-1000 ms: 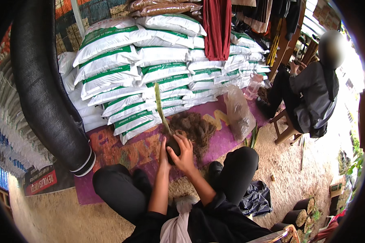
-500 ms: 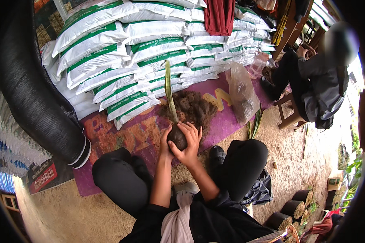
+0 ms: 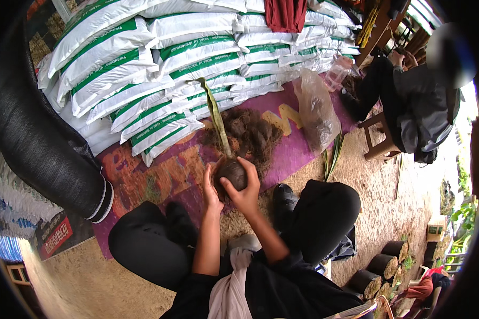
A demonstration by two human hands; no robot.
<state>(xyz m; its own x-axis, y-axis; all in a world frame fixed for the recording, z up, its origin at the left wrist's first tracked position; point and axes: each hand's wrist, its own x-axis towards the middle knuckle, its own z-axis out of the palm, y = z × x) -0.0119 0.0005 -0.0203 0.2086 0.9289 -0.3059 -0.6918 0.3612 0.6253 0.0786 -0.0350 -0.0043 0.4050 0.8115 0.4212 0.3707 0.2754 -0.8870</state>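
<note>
Both hands cup a dark soil ball over the purple mat: left hand pressed to its side, right hand wrapped across the front. A green shoot rises from it; even, gentle pressure likely keeps the ball whole and the shoot upright

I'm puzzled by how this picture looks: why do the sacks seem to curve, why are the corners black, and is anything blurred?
Head view: the fisheye lens bends the stacked white sacks toward the rim and leaves a dark round border. Daylight is soft, without hard shadows; the far right edge is washed out. Both hands and the dark soil ball between them look sharp; the seated person has a blurred face.
</note>
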